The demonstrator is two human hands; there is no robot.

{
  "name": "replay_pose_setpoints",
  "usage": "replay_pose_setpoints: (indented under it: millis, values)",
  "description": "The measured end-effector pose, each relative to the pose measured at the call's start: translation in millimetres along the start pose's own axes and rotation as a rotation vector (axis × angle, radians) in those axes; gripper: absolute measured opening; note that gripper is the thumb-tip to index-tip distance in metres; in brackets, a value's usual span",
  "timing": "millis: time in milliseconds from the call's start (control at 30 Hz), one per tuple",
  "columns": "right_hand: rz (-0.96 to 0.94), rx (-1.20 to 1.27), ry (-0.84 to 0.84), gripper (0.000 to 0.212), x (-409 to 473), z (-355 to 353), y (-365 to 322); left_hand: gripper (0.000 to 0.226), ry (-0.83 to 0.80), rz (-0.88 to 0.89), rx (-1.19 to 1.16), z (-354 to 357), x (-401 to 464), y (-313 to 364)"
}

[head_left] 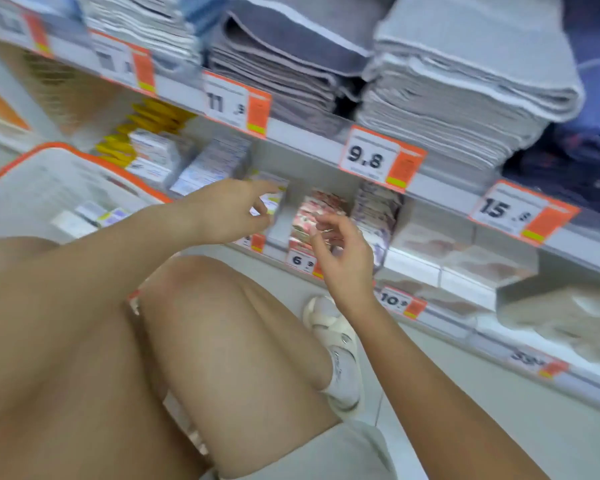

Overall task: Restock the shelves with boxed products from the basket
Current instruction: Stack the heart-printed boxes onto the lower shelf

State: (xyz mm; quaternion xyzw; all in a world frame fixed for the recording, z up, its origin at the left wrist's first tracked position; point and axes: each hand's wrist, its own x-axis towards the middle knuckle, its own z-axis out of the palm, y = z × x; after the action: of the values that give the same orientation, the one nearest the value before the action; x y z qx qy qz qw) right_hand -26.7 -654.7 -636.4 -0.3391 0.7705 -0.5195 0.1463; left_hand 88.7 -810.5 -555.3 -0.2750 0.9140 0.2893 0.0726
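Observation:
A white basket with an orange rim [66, 151] stands at the left, with several small white boxes [90, 214] in it. On the low shelf [326, 152] behind it stand rows of white boxes [208, 164] and yellow packs [146, 129]. My left hand [229, 209] reaches to the shelf with loosely curled fingers beside a small white box [271, 199]; blur hides whether it touches the box. My right hand [340, 251] hovers in front of pink patterned packs [317, 214], fingers loosely curled, holding nothing.
Folded grey and white towels [447, 98] fill the upper shelf above orange price tags [378, 159]. White flat packs [447, 258] lie at the lower right. My bent knee [222, 306] and a white sandal [340, 344] are over the pale floor.

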Motion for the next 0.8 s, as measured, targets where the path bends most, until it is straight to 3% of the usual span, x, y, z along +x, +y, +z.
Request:
replay_pose_setpoints:
  millis: [100, 167, 267, 500, 800]
  values:
    - [-0.090, -0.006, -0.177, 0.019, 3, 39, -36, 0.034, 0.297, -0.121, -0.262, -33, -49, -48]
    - [-0.143, -0.011, -0.288, 0.016, 4, 63, -59, 0.037, 0.372, -0.176, -0.444, -57, -82, -70]
    - [-0.174, 0.013, -0.420, 0.012, 10, 96, -91, 0.028, 0.385, -0.252, -0.644, -90, -128, -101]
    - [-0.178, -0.107, -0.709, 0.013, 38, 170, -114, 0.023, 0.532, -0.565, -0.766, -110, -213, -208]
    - [-0.123, -0.294, -1.030, 0.014, 51, 271, -81, 0.018, 0.433, -1.005, -0.942, 9, -216, -319]
